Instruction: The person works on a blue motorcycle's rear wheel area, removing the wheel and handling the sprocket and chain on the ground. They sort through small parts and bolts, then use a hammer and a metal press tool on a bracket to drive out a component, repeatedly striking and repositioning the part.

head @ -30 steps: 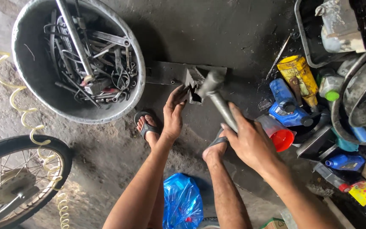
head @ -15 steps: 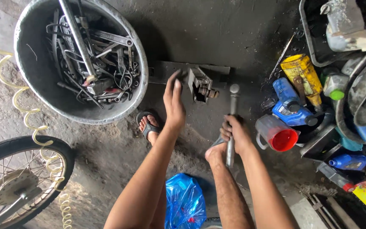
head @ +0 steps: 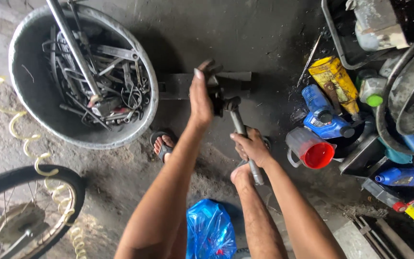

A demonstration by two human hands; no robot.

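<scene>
My right hand (head: 251, 146) grips the handle of a metal hammer (head: 238, 120), whose head rests against a small dark metal part (head: 216, 98) on a flat steel bar (head: 178, 86) on the floor. My left hand (head: 200, 93) holds that part steady from the left, fingers around it. My knee and sandalled foot (head: 161, 144) are below the hands.
A large round metal tub (head: 29, 110) full of wrenches and rods stands at the left. A bicycle wheel (head: 20, 211) and a coiled yellow hose (head: 17, 129) lie lower left. Oil bottles (head: 322, 112), a yellow can (head: 334, 81), a cup with red liquid (head: 312, 148) and a blue bag (head: 209, 230) crowd the right and bottom.
The hammer came off the part, swung back toward me, and now its head is back down on the part. My left hand has closed in on the part.
</scene>
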